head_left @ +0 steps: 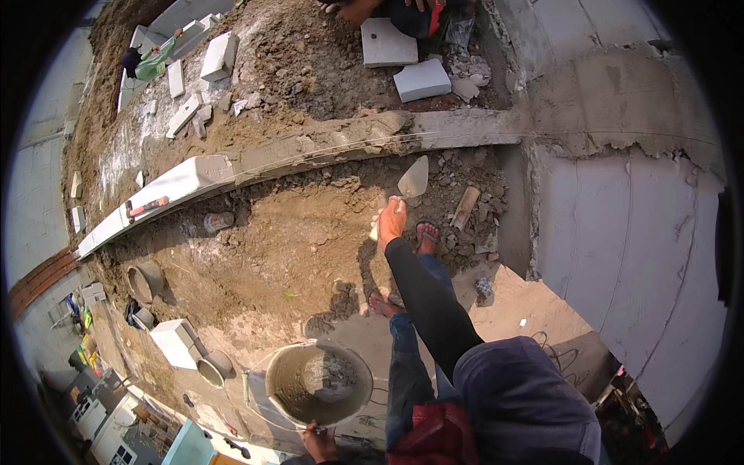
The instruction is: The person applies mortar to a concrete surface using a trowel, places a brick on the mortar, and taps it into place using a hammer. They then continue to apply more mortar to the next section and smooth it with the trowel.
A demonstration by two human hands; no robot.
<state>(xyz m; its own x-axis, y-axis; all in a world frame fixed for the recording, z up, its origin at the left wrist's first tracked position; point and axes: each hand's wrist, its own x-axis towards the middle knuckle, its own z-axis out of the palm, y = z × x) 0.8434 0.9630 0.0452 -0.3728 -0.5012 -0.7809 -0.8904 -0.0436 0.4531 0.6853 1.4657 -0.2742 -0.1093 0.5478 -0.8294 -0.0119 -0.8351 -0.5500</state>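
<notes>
My right hand is closed round the handle of a trowel, arm stretched forward. The pointed blade, smeared with grey, hangs over loose soil just short of a low wall. That wall has wet mortar along its top and a white block laid on its left part. Low in view, my left hand grips the near rim of a bucket, partly cut off by my clothing and shadow. Grey mortar lies inside the bucket, which tilts toward me.
A hammer rests on the white blocks. A taut string runs along the wall. Another person's hands are beyond it, near white blocks. A brick piece and rubble lie right of my feet. More buckets stand left.
</notes>
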